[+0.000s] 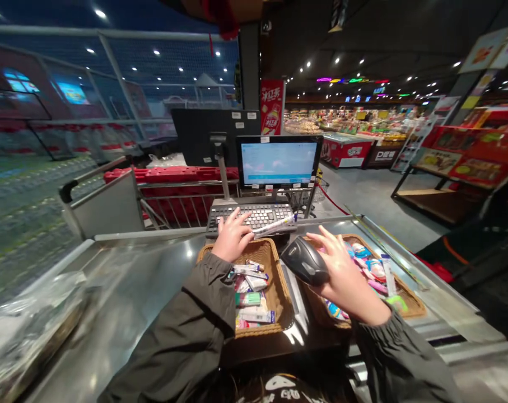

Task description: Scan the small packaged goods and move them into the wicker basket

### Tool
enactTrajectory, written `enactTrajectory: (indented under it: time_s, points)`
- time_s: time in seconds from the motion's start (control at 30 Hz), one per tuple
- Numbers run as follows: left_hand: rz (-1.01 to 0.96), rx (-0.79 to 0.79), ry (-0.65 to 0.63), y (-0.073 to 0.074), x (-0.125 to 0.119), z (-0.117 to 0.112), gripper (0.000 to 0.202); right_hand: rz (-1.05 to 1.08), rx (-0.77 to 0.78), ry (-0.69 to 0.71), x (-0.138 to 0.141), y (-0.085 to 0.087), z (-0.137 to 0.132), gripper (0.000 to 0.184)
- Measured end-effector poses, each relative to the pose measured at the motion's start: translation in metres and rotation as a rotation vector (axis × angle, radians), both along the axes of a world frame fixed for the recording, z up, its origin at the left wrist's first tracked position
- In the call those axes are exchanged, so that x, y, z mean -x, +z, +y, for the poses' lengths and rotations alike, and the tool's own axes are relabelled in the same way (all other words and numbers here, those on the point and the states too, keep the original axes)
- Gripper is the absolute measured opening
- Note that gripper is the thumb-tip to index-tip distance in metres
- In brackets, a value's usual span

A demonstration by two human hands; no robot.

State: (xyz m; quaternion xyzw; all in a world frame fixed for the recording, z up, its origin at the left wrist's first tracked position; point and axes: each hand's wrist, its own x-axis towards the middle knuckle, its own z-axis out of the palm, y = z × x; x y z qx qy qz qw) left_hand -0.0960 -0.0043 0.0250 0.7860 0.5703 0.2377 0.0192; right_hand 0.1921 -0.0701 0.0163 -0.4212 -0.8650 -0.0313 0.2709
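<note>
My left hand (232,235) rests over a black keyboard (249,217) and grips a white tube (274,225) that points to the right. My right hand (344,277) is wrapped around a black handheld barcode scanner (304,260). Below the left hand stands a wicker basket (274,274) of boxed tubes and small packs. A second wicker basket (409,302), under the right hand, holds colourful small packets and a white tube (388,277) with a green end. Both baskets sit on a steel checkout counter (144,268).
A monitor (279,162) stands behind the keyboard on a pole. Metal railings (173,196) and red baskets lie beyond it. A plastic bag (31,319) lies at the counter's left. Farther off are a red freezer chest (346,148), store shelves and a display rack (459,162).
</note>
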Motion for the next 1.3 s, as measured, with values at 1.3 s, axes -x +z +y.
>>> enactTrajectory:
  time_s: [1.3]
  points:
    - [0.036,0.216,0.003,-0.072,0.081,-0.015,0.021,-0.022,0.134,-0.022,0.062,-0.01,-0.022,0.052]
